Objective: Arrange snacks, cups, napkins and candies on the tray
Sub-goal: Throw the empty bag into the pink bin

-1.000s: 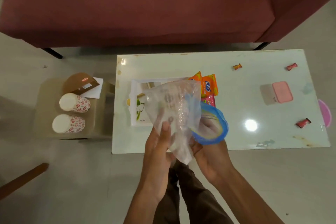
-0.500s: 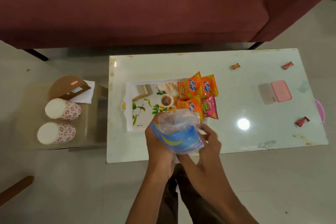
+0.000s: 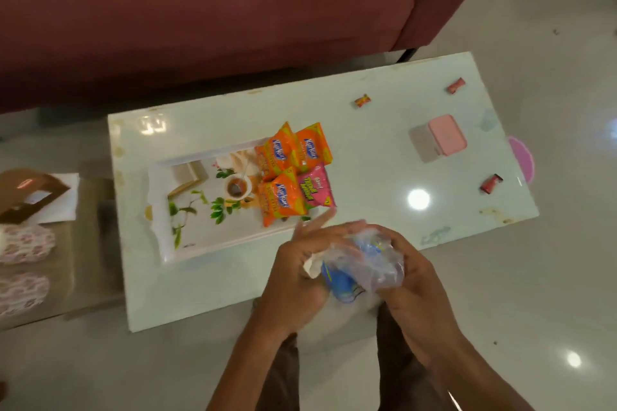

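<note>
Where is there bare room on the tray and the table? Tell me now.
Free: the tray left of the snack packets; the table between the packets and the pink box. Crowded: the tray's right end, where four packets overlap its rim.

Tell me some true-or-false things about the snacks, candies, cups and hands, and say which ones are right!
1. Four snack packets lie at the right end of the tray. True: three are orange and one is pink.
2. The candies are already on the tray. False: all three lie on the bare table, apart from the tray.
3. The left hand and the right hand hold a crumpled clear plastic bag between them. True.
4. The paper cups are on the tray. False: they are on the low side table, to the left of the table.
</note>
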The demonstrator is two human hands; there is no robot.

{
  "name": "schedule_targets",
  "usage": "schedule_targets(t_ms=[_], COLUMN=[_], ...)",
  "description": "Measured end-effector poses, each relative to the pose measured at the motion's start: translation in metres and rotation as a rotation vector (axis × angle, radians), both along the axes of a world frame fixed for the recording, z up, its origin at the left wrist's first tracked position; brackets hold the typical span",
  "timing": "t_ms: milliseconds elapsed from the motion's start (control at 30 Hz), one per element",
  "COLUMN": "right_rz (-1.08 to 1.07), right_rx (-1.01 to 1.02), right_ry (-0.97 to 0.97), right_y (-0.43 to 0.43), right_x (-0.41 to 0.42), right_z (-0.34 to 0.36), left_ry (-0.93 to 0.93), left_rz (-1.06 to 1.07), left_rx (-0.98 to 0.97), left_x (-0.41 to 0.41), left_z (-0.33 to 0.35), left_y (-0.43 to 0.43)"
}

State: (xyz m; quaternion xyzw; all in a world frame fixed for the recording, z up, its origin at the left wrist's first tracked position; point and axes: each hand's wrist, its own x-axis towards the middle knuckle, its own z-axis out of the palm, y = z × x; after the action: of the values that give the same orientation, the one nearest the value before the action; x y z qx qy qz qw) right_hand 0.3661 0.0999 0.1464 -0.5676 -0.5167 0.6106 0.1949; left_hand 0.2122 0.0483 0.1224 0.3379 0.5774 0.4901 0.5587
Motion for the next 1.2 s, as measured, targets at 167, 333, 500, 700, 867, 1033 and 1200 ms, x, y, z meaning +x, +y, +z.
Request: schedule_targets(t_ms=[167, 333, 500, 700, 867, 1033, 1200], right_rz=[-0.379, -0.586, -0.409, -0.203, -0.313, -0.146, -0.308], right_rx=[0.067, 0.151, 0.369, 0.055, 0.039, 0.355, 0.51], right_ry=[0.031, -0.034, -0.219, 0.098, 0.002, -0.285, -0.555], right_y=[0.067, 0.124, 0.169, 0.226, 0.271, 0.298, 0.359], right_x=[0.089, 0.157, 0.228, 0.327, 0.367, 0.386, 0.428], right_z=[-0.028, -0.063, -0.09, -0.105, -0.121, -0.153, -0.216], left_ry=[-0.115, -0.239, -0.353, -0.112, 0.1, 0.206, 0.357], left_rz=[0.155, 0.0, 0.186, 0.134, -0.021, -0.326, -0.563], left_rx=[-0.183, -0.311, -0.391, -0.328, -0.322, -0.21, -0.14], left_x=[0.063, 0.189, 0.282, 0.332, 0.362, 0.379, 0.384], left_z=[-0.02, -0.042, -0.07, -0.114, -0.141, -0.153, -0.165], left_y=[0.055, 0.132, 0.212, 0.29, 0.329, 0.369, 0.413])
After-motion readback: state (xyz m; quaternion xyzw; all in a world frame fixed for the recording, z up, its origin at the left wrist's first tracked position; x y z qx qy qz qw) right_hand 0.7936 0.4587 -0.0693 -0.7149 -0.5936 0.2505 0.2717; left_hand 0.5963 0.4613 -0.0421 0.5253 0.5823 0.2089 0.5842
